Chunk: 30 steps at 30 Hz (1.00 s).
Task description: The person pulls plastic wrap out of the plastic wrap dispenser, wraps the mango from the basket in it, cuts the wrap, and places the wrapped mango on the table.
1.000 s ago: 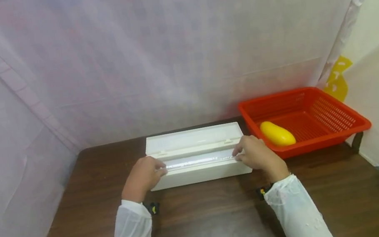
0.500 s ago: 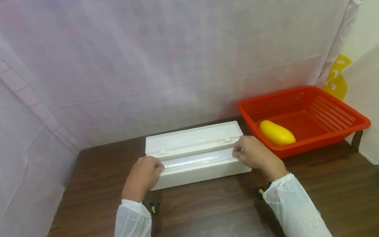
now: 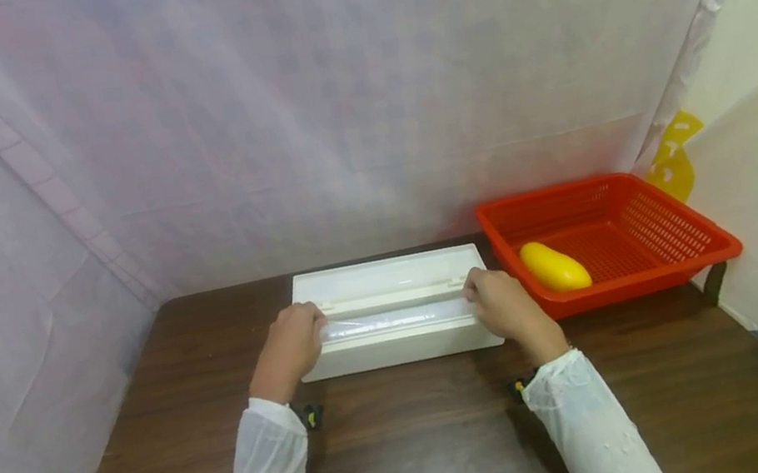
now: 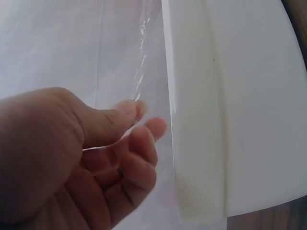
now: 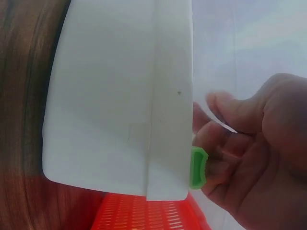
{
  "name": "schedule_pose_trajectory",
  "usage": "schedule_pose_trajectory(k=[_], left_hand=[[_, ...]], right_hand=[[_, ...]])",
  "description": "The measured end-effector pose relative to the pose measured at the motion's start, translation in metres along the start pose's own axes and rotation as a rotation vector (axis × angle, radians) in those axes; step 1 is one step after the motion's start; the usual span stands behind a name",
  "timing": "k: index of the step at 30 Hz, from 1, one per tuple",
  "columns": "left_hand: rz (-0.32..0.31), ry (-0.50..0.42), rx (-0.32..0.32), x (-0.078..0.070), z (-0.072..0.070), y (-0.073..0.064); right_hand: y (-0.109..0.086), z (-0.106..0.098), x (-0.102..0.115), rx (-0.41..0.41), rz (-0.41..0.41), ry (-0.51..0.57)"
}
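A long white cling film dispenser box (image 3: 399,350) lies on the table with its lid (image 3: 385,273) raised at the back. Clear cling film (image 3: 397,319) shows in the opening and runs between both hands. My left hand (image 3: 290,343) is at the box's left end; in the left wrist view, its thumb and forefinger pinch the crinkled film (image 4: 142,45). At the right end, my right hand (image 3: 507,305) has curled fingers with the thumb against them, holding the film's other side. The film at those fingertips is hard to see. A green plastic piece (image 5: 198,167) sits at the box edge beside the right fingers.
A red perforated basket (image 3: 620,287) stands at the right of the brown wooden table (image 3: 417,450). One yellow, mango-like oblong object (image 3: 555,266) lies inside it. A pale sheet (image 3: 356,105) hangs behind the table's far edge.
Both hands have closed their fingertips on the film and risen slightly, away from the box opening. The film's edge has lifted with them. The box and basket have stayed in place.
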State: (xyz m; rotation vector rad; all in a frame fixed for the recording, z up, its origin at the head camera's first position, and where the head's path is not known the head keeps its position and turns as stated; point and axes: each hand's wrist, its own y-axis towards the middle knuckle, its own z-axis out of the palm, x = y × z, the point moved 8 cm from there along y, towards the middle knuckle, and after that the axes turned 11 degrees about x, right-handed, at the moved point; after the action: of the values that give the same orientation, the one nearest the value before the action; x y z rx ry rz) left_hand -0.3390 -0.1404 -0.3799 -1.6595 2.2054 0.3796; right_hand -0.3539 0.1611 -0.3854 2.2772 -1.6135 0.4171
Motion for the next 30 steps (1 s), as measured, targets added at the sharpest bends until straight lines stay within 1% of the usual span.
schedule_pose_trajectory(k=[4,8,11,14,17,19,24,28,30], left_hand=[[0.009,-0.014,-0.041,-0.001,-0.002,-0.001],[0.017,-0.039,-0.088,0.000,-0.005,-0.003],[0.026,-0.074,-0.096,0.001,-0.008,-0.005],[0.032,-0.096,-0.074,0.001,-0.008,-0.007],[0.032,-0.084,-0.066,0.001,-0.009,-0.008],[0.037,-0.073,-0.069,0.001,-0.009,-0.008],[0.065,-0.055,-0.128,-0.001,-0.014,-0.009],[0.107,-0.037,-0.210,-0.005,-0.022,-0.008],[0.129,-0.026,-0.257,-0.007,-0.027,-0.009]], right_hand=[[0.001,-0.001,0.000,-0.041,-0.009,0.028],[0.001,-0.005,0.002,-0.082,-0.057,0.056],[0.000,-0.009,0.003,-0.099,-0.089,0.072],[-0.001,-0.011,0.003,-0.094,-0.102,0.103],[-0.002,-0.012,0.004,-0.101,-0.115,0.125],[-0.002,-0.013,0.005,-0.123,-0.127,0.117],[-0.003,-0.016,0.009,-0.220,-0.154,0.091],[-0.005,-0.023,0.011,-0.327,-0.189,0.089],[-0.007,-0.027,0.012,-0.390,-0.221,0.089]])
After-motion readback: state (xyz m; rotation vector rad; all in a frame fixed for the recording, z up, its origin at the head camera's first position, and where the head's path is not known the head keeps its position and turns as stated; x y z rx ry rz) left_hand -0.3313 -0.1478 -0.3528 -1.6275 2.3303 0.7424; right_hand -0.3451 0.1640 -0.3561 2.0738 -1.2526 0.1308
